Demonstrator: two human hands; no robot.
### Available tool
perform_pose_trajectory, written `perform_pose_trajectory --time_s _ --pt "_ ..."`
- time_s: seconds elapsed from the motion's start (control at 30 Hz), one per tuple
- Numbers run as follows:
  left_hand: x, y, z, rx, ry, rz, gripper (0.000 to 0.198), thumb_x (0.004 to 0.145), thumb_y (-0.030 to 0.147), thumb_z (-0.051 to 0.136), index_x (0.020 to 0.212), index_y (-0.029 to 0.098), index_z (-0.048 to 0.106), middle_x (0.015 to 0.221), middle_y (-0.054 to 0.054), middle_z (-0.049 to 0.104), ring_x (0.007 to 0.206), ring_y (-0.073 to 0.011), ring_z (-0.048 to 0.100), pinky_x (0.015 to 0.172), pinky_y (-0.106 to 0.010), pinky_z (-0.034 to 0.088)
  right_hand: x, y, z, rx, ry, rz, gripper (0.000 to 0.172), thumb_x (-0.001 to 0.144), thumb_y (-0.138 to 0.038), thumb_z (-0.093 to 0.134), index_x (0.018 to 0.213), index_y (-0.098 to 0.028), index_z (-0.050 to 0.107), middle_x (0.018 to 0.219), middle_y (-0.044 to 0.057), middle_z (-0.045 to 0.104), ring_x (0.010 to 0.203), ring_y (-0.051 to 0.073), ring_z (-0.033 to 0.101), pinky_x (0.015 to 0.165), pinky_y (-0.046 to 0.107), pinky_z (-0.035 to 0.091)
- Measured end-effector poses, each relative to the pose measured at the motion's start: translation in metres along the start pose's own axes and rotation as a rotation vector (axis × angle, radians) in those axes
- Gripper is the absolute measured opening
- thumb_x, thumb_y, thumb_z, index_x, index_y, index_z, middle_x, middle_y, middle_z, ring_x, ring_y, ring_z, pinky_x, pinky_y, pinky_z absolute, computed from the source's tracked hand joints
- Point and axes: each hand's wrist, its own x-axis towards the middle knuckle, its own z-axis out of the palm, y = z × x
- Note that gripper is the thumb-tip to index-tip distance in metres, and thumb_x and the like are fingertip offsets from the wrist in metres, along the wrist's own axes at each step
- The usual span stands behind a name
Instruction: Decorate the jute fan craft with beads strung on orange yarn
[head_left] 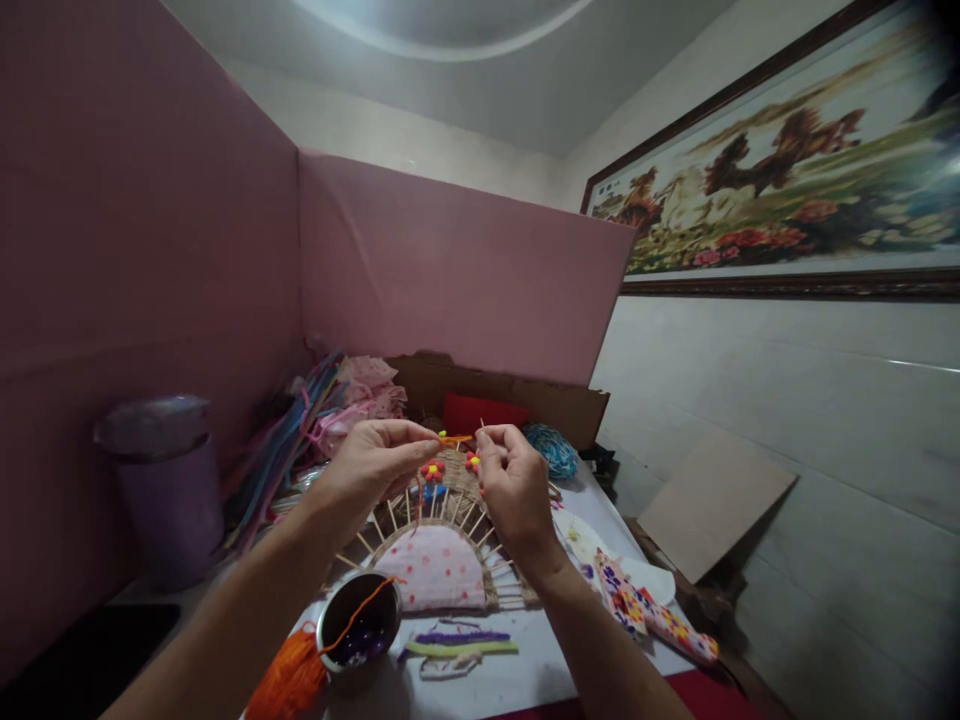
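Observation:
My left hand [379,462] and my right hand [512,483] are raised above a half-round woven piece [439,565] with a pink dotted centre and thin wooden spokes. Both hands are pinched. Between their fingertips runs a short orange strand [455,438], and a thin stick or needle pokes up at my right fingertips. Small red bead flowers [432,469] sit on the weave just under the hands. An orange thread trails from a hank of orange yarn [289,675] at the near left, over a metal cup [358,620], up toward my left hand.
A purple lidded bin [161,485] stands at the left. Coloured strips and pink cloth [330,410] are piled behind. A cardboard box [510,395] holds red cloth, with blue yarn [553,448] beside it. Beaded pieces [652,612] lie at right. Pink partition walls enclose the table.

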Motion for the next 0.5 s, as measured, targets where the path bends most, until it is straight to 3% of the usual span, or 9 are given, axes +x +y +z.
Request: perform_pose_trajectory --time_s 0.23,0.5 --pt "0.001 -0.001 -0.002 -0.022 0.012 0.011 0.023 0.067 0.033 0.073 0.071 0.011 0.068 0.039 0.007 0.039 0.035 -0.0016 0.024 0.035 -0.016 0.014 -0.024 -0.026 0.000 0.121 -0.160 -0.081 0.021 0.090 -0.030 0.048 0.074 -0.018 0.054 0.054 -0.006 0.046 0.048 0.008 0.039 0.047 0.021 0.027" --pt "0.005 -0.002 -0.002 -0.013 -0.003 0.019 0.023 0.067 0.034 0.073 0.074 0.012 0.069 0.040 0.007 0.040 0.035 -0.0017 0.025 0.036 -0.016 0.015 -0.025 -0.023 0.003 0.121 -0.171 -0.098 0.020 0.090 -0.028 0.047 0.075 -0.018 0.053 0.054 -0.006 0.044 0.048 0.008 0.039 0.047 0.022 0.027"
